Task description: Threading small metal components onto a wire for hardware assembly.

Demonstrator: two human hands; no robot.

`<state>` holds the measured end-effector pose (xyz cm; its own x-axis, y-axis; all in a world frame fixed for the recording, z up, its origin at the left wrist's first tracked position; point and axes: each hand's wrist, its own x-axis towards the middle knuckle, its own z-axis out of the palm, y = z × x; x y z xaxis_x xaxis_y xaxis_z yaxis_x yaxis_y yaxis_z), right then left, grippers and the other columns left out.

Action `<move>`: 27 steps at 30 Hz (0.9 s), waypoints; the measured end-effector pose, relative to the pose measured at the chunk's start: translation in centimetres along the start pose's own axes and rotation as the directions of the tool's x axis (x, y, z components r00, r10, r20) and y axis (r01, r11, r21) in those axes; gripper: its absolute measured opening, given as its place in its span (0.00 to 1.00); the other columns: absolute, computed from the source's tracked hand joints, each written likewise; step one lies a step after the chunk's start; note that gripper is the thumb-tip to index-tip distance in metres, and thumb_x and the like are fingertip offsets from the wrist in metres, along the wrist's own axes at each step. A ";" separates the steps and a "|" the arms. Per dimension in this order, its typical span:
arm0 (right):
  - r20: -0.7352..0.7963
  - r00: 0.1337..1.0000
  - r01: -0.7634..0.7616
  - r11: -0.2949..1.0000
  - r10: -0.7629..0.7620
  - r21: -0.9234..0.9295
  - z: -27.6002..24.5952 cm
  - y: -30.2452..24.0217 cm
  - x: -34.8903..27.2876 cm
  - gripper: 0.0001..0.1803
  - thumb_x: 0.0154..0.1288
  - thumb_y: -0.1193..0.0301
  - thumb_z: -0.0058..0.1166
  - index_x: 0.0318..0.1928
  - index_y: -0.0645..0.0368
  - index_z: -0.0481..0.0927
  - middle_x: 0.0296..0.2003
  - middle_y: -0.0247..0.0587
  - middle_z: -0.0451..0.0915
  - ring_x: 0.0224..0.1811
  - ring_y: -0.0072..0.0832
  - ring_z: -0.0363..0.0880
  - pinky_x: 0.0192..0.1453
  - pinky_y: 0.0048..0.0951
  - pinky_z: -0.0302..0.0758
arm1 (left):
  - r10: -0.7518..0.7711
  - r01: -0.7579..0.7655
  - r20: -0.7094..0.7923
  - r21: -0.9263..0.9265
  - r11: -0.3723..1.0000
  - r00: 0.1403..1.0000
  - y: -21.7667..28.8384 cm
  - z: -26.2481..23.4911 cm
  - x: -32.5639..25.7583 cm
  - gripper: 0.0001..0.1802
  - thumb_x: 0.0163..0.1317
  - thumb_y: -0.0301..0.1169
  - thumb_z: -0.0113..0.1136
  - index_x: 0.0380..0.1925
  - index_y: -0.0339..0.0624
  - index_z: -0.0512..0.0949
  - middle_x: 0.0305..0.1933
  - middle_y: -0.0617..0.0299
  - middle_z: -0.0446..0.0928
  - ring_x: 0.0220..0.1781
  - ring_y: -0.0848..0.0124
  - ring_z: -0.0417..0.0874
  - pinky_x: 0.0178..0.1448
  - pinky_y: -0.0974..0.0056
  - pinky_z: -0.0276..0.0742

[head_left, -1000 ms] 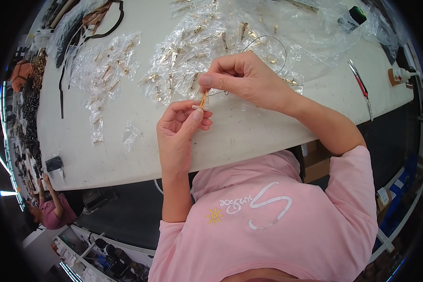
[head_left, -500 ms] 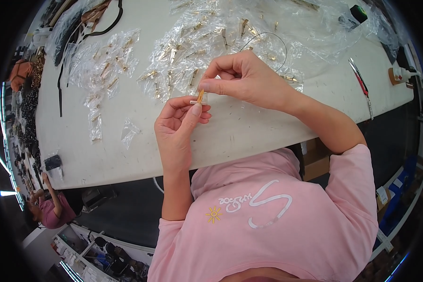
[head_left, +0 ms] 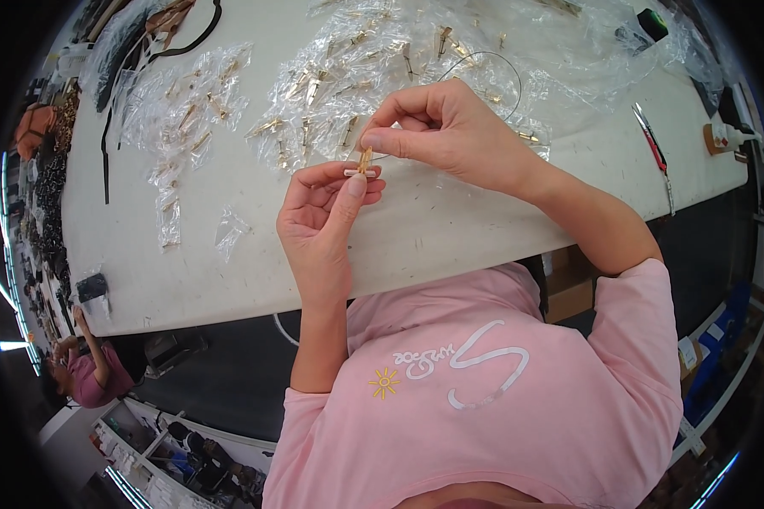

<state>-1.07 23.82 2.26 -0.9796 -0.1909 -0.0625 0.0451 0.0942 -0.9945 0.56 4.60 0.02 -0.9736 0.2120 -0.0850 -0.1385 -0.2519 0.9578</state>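
Above the near part of the table, my left hand [head_left: 318, 216] pinches a small gold metal fitting [head_left: 364, 161] between thumb and fingers. A short white crosspiece [head_left: 356, 173] sits at the fitting's lower end. My right hand [head_left: 450, 140] is closed too, its thumb and forefinger meeting at the fitting's upper tip. A thin dark wire or cord [head_left: 520, 83] loops out beyond the right hand; where it ends is hidden. Just past my hands lies a spread of clear plastic bags [head_left: 314, 93] with similar gold pieces in them.
A smaller heap of bagged gold pieces [head_left: 187, 119] lies to the left, near a loose plastic scrap [head_left: 231, 231]. Red-handled tweezers or snips [head_left: 651, 144] and a white bottle [head_left: 730, 137] are on the right. Another person [head_left: 98, 369] sits at the table's left end.
Both hands have risen slightly, still together at the gold fitting. The fitting has turned a little, so the white crosspiece shows more fully. The wire loop has shifted a little with the right hand.
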 end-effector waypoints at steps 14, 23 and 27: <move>0.041 0.999 0.014 0.997 -0.010 -0.077 0.1 0.1 0.1 0.10 0.69 0.66 0.57 0.42 0.59 0.85 0.18 0.17 0.63 0.22 0.08 0.54 0.25 0.19 0.51 | -0.013 0.013 -0.002 0.036 0.999 1.000 -0.1 -0.6 0.2 0.08 0.65 0.22 0.60 0.42 0.32 0.74 0.39 0.48 0.83 0.39 0.69 0.85 0.46 0.68 0.82; 0.039 0.992 0.122 0.992 -0.122 -0.005 0.9 0.1 -0.8 0.15 0.74 0.76 0.37 0.50 0.61 0.80 0.28 0.30 0.74 0.29 0.15 0.70 0.35 0.18 0.69 | -0.165 0.198 0.117 -0.377 0.905 0.979 1.0 -2.2 0.3 0.08 0.66 0.23 0.59 0.43 0.35 0.74 0.39 0.46 0.83 0.37 0.67 0.86 0.42 0.69 0.83; -0.005 0.974 0.226 0.973 -0.226 -0.044 1.9 0.4 -1.3 0.14 0.69 0.77 0.47 0.52 0.61 0.79 0.31 0.36 0.81 0.32 0.25 0.80 0.38 0.26 0.75 | -0.168 0.206 0.127 -0.409 0.889 0.977 1.4 -2.4 0.2 0.07 0.66 0.23 0.59 0.42 0.36 0.73 0.39 0.46 0.83 0.36 0.67 0.86 0.41 0.69 0.83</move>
<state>0.56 22.22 1.75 -0.9654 -0.2021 0.1647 -0.1860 0.0913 -0.9783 -0.26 2.03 0.69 -0.9052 0.3697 -0.2096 -0.3983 -0.5660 0.7219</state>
